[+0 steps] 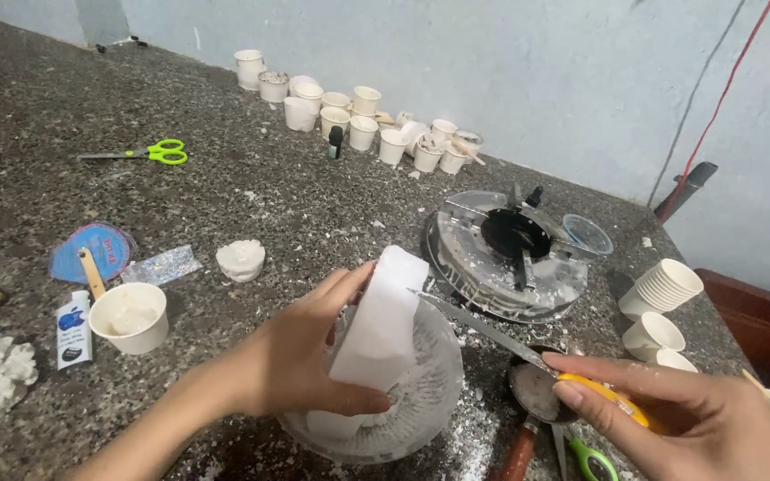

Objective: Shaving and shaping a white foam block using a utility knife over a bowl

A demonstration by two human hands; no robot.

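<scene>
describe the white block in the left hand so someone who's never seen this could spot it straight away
Start at the dark speckled stone counter and go to its near edge, where a clear ridged bowl sits. The white block stands tilted over that bowl, gripped by the left hand. Unlike the round paper cups by the wall, it is a smooth, flat-sided slab.

Speckled stone counter [314, 205] bears paper cups [349, 116], green scissors [149, 153], burner [514, 254].

White wax block [383, 322] stands tilted in clear bowl [430, 392], knife [492, 331] tip touching it.
</scene>
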